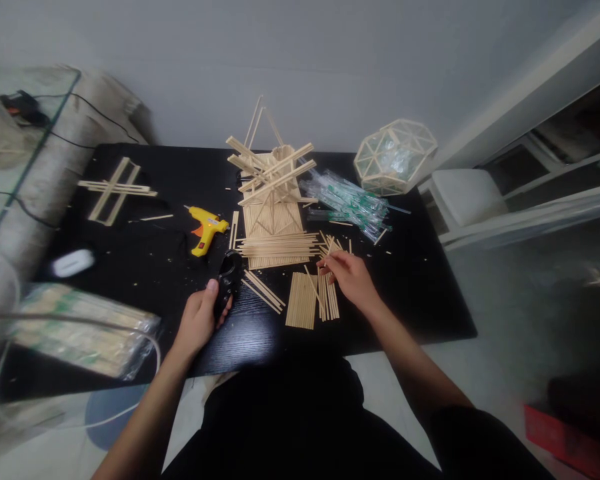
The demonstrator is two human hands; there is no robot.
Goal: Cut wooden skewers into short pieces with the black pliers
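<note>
My left hand (199, 316) is closed round a black hand tool (227, 280) with a curved, ring-like upper end; its exact kind does not show. Over a loose pile of thin wooden sticks (329, 301), my right hand (347, 273) has thumb and fingers pinched together, and what they hold is too small to make out. Just left of that pile lies a flat panel of sticks (300, 303) set side by side, with a loose stick across it. Beyond my hands stands a model built of wooden sticks (273, 217), with a bundle of sticks (280, 245) laid across its front.
A yellow glue gun (207, 230) lies left of the model, and a crossed stick frame (117, 191) farther left. Plastic wrappers (350, 200) and a faceted stick ball (396, 158) are at the back right. A wrapped stick pack (85, 327) and white case (73, 263) lie left.
</note>
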